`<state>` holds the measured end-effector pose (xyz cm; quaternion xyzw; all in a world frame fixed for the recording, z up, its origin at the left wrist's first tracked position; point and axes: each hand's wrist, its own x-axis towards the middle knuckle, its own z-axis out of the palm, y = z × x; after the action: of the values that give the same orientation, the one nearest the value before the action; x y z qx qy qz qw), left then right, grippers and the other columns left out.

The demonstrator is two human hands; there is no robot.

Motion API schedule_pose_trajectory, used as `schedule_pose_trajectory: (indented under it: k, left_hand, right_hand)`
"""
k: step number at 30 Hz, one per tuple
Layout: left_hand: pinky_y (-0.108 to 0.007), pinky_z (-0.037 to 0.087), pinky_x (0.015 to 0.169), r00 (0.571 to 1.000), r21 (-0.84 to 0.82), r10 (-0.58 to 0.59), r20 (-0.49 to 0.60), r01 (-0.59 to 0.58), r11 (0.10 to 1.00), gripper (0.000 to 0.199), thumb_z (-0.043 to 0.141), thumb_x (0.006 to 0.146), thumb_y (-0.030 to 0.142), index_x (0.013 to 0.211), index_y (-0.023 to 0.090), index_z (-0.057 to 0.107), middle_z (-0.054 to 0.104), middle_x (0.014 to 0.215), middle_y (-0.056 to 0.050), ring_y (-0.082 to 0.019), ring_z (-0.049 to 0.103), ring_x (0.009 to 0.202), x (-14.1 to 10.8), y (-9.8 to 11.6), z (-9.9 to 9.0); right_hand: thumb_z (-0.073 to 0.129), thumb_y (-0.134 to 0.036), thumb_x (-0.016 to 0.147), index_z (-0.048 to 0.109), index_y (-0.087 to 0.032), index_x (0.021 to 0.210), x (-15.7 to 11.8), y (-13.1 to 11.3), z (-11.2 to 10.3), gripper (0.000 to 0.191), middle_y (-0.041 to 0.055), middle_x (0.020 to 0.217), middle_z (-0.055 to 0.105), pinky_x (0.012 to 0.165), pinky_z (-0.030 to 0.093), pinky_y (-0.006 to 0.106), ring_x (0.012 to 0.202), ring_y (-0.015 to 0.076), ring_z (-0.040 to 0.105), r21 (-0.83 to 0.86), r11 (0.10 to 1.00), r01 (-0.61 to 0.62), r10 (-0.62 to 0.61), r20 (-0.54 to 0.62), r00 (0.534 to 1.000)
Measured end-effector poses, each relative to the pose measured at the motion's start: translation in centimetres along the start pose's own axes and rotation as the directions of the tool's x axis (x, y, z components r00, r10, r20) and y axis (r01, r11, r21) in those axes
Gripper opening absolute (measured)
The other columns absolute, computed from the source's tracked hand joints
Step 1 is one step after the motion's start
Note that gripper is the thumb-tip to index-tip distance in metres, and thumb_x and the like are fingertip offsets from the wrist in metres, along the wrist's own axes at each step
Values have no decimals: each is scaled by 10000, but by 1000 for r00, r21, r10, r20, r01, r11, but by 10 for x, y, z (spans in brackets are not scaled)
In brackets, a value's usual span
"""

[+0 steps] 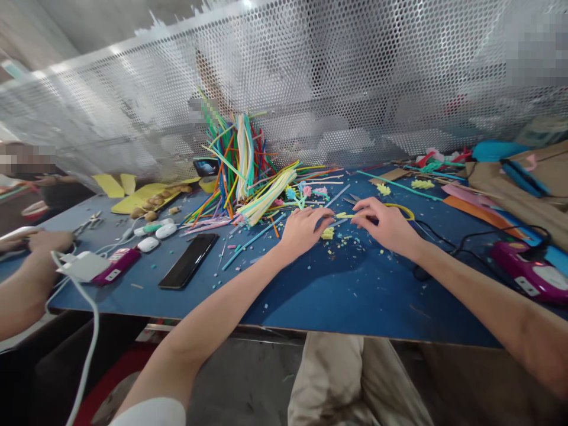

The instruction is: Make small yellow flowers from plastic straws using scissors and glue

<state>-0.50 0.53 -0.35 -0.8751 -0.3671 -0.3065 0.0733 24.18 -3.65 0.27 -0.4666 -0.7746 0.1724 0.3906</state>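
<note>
My left hand (305, 231) and my right hand (386, 223) are close together over the blue table. Their fingertips pinch a short yellow pipe cleaner (341, 216) stretched between them. Just below the left fingertips sits a yellow folded pipe-cleaner piece (327, 234). Scissors show beside my right hand, with the blades (352, 199) pointing left and a yellow handle loop (404, 210) behind the hand; whether the hand touches them is hidden. Beyond my hands are small pink and blue pipe-cleaner flowers (306, 192). Two yellow pieces (422, 184) lie farther right.
Bundled pipe cleaners (245, 160) stand by the perforated metal screen (355, 77). A black phone (189, 261), a purple power strip (116, 266) and another person's hand (49, 241) are left. A second purple strip (530, 269) and cables lie right. Clippings litter the blue table (306, 305).
</note>
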Motion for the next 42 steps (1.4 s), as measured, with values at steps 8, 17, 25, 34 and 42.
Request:
schedule_pose_trajectory:
  k: [8, 17, 25, 34, 42]
  left_hand:
    - [-299, 492, 843, 998, -95, -62, 4, 62, 993, 243, 559, 1019, 418, 1086, 297, 759, 791, 1009, 14, -171, 724, 913, -2, 1, 0]
    - [-269, 508, 782, 993, -113, -117, 31, 119, 986, 269, 539, 1023, 405, 1070, 276, 771, 790, 1080, -2, -157, 731, 870, 0, 5, -7]
    - [-257, 497, 731, 977, -28, -195, 83, 198, 980, 237, 542, 1013, 397, 1075, 319, 757, 784, 1088, 33, -155, 724, 845, 0, 6, -10]
    - [-269, 500, 716, 975, 12, -208, 75, 208, 978, 231, 556, 994, 411, 1016, 308, 762, 781, 907, 20, -177, 710, 842, 0, 2, -5]
    - [-275, 506, 716, 980, -27, -191, 51, 192, 981, 202, 588, 977, 382, 1026, 289, 760, 787, 887, 10, -176, 702, 825, 0, 1, -4]
  right_hand:
    - [566, -406, 975, 564, -273, 1184, 0, 5, 2, 247, 13, 964, 785, 815, 535, 379, 864, 217, 731, -16, 999, 36, -36, 20, 999]
    - [534, -326, 942, 647, -208, 1145, 11, 34, -26, 261, 103, 1180, 695, 958, 497, 386, 1066, 257, 649, -433, 901, -21, 5, -38, 999]
    - [576, -413, 883, 523, -52, 1384, 5, 90, -55, 619, 314, 1346, 482, 1031, 384, 527, 1300, 476, 441, -746, 571, -344, 420, -95, 903]
    - [457, -324, 933, 725, -160, 1097, 12, 85, -54, 355, 189, 1085, 715, 840, 458, 394, 977, 311, 655, -685, 690, -234, 401, 92, 912]
    - [660, -385, 817, 648, -117, 1217, 7, 76, -48, 482, 231, 1179, 660, 821, 466, 397, 1034, 339, 637, -658, 737, -155, 320, 137, 938]
